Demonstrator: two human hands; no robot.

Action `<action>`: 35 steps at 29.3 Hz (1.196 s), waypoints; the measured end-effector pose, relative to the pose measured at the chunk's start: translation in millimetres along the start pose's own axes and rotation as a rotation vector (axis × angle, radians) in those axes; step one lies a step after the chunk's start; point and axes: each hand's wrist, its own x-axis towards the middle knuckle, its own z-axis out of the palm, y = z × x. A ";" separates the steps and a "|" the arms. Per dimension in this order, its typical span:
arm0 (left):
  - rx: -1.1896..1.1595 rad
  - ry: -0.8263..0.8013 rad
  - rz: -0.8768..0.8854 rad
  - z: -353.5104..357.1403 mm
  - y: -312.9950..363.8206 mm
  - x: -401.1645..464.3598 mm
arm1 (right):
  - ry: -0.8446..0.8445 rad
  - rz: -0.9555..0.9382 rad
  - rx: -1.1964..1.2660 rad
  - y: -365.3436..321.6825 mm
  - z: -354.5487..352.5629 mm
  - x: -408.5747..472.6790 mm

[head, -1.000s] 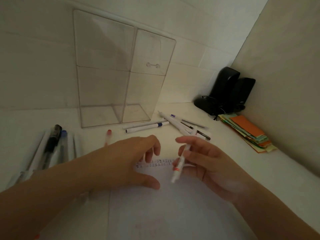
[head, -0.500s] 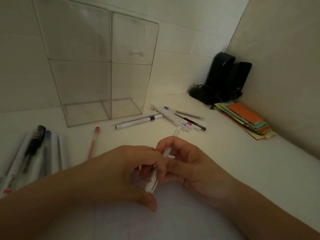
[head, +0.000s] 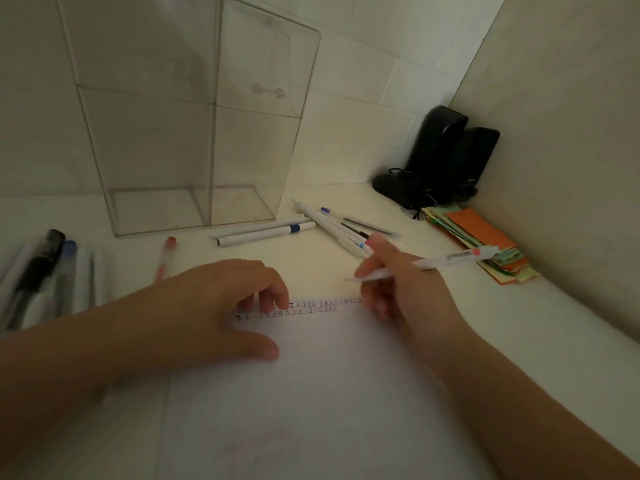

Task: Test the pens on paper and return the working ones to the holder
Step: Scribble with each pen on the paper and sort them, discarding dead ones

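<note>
Worktop: white, set in a corner between a tiled back wall and a plain right wall.
Holder: clear plastic, two compartments, standing upright at the back edge, left of the middle; nothing visible inside.
Paper: white sheet at the near edge, in the middle; two rows of small written marks along its far edge.
Left hand: resting palm down on the left part of the paper, fingers relaxed and slightly bent, gripping nothing.
Right hand: at the right end of the written rows, grip closed around a white pen.
White pen: held slanted, tip pointing left just above the far edge of the paper, red-marked end pointing to the right wall.
Speakers: two, black, in the back right corner.
Colored notes: stack along the right edge, orange sheet on top.
Loose pens: small pile near the holder, on its right.
Left pens: group at the left edge, lying side by side.
Red pen: lying alone before the holder.
</note>
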 end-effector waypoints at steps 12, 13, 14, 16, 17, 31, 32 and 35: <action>-0.025 -0.008 0.017 -1.0 2.6 1.6 | 0.023 -0.324 -0.258 18.2 4.6 6.4; -0.027 -0.008 0.017 -0.8 2.2 1.8 | 0.015 -0.328 -0.256 18.8 4.7 6.6; -0.025 -0.007 0.019 -0.4 1.0 2.3 | 0.009 -0.332 -0.254 18.4 5.0 6.8; -0.021 -0.011 0.014 -0.4 0.1 2.8 | -0.003 -0.343 -0.263 18.0 5.4 7.5; -0.027 -0.015 0.009 -0.4 -0.2 2.7 | -0.008 -0.348 -0.268 18.4 5.5 8.0; -0.019 0.001 -0.014 -1.7 7.5 -0.7 | -0.017 -0.380 -0.307 22.0 3.9 10.5; -0.016 -0.003 -0.001 -1.7 6.8 -0.3 | -0.023 -0.379 -0.301 21.8 3.8 10.3; -0.020 0.019 -0.002 -2.0 6.2 -0.5 | -0.013 -0.383 -0.300 21.9 3.3 10.3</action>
